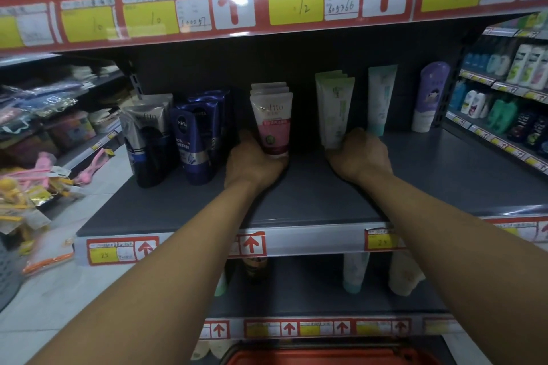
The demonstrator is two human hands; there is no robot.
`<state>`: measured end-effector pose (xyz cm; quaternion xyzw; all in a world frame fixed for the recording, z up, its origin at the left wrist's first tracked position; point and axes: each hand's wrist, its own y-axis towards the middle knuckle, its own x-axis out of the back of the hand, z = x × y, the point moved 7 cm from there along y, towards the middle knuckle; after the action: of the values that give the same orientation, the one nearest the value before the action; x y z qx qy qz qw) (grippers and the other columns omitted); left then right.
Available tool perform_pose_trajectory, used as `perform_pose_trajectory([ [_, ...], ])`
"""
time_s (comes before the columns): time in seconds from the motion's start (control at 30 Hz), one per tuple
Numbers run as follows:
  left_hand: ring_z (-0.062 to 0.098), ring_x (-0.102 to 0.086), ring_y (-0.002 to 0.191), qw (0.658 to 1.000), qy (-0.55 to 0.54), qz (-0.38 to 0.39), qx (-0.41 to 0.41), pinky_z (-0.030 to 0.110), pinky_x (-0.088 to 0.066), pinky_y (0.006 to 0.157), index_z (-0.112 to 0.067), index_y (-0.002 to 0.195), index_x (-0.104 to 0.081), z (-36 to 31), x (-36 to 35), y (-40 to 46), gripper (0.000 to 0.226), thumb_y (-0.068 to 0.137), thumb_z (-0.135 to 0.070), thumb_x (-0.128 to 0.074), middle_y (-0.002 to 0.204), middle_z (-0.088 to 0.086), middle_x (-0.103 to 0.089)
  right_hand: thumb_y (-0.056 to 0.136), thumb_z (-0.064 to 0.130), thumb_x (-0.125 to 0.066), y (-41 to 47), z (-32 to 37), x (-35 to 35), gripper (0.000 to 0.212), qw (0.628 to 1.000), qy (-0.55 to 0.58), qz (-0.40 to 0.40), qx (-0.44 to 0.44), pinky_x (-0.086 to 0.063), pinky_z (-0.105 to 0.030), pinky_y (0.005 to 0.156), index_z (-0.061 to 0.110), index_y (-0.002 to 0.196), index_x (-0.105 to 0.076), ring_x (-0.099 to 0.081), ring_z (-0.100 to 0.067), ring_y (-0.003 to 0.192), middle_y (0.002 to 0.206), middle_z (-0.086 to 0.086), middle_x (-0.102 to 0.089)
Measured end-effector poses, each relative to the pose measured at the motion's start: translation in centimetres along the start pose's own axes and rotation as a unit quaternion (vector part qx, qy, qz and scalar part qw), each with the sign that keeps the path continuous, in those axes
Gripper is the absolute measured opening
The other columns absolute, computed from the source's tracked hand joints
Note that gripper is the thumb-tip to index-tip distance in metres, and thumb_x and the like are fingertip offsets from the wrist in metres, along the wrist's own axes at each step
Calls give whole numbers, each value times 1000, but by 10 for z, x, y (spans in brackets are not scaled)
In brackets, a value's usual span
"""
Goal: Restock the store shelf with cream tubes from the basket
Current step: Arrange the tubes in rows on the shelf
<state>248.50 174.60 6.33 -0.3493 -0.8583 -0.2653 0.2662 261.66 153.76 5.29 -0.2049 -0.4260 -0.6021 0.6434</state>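
Observation:
Both arms reach onto the dark grey shelf (311,204). My left hand (252,161) grips the base of a white and pink cream tube (271,121), the front one of a short upright row. My right hand (360,154) holds the bottom of a white and pale green tube (335,109), which stands ahead of similar tubes. A single teal-capped tube (381,98) stands just right of that hand. The red basket (329,355) shows at the bottom edge, below the shelves; its contents are hidden.
Dark blue tubes (194,139) and black-grey tubes (146,139) stand at the shelf's left. A purple bottle (431,95) stands at the far right. Price-label strips (252,6) run along shelf fronts. More tubes stand on the lower shelf (354,274). Side racks hold goods left and right.

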Motion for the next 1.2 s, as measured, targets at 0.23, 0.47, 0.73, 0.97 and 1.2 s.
perform_pose_trajectory([
  [0.23, 32, -66, 121, 999, 9, 31, -3, 32, -52, 91, -14, 137, -47, -6, 7, -10, 77, 80, -48, -86, 131, 9, -67, 79, 68, -57, -13, 3, 13, 66, 997, -59, 28, 27, -40, -31, 72, 16, 119, -66, -64, -34, 109, 117, -10, -63],
  [0.47, 31, -62, 127, 998, 22, 57, -8, 34, -49, 100, -13, 141, -48, -12, 28, -44, 72, 84, -34, -86, 137, 10, -64, 94, 40, -66, -57, 8, 46, 36, 993, -4, 68, 97, -46, -31, 75, 14, 118, -61, -65, -32, 103, 109, -9, -64],
  [0.73, 25, -67, 109, 995, 55, 55, -64, 35, -55, 88, -20, 129, -56, -39, 57, -97, 45, 88, -22, -75, 118, 2, -69, 95, 37, -59, -116, 25, 84, 29, 981, -51, 20, 186, -54, -41, 80, 17, 116, -62, -64, -33, 100, 112, -11, -64],
  [0.97, 23, -65, 105, 991, 64, 43, -107, 40, -57, 90, -20, 120, -63, -56, 76, -146, 41, 80, -27, -71, 114, 1, -68, 93, 34, -58, -159, 23, 107, 29, 982, -42, -16, 182, -54, -42, 83, 17, 115, -63, -63, -31, 102, 112, -7, -62],
  [1.2, 13, -64, 95, 993, 45, 71, -86, 26, -46, 74, -31, 109, -56, -34, 60, -194, 30, 86, -26, -74, 103, -9, -65, 95, 33, -57, -204, 0, 94, 21, 983, -33, -7, 181, -52, -36, 79, 22, 112, -62, -62, -22, 96, 110, 1, -61],
])
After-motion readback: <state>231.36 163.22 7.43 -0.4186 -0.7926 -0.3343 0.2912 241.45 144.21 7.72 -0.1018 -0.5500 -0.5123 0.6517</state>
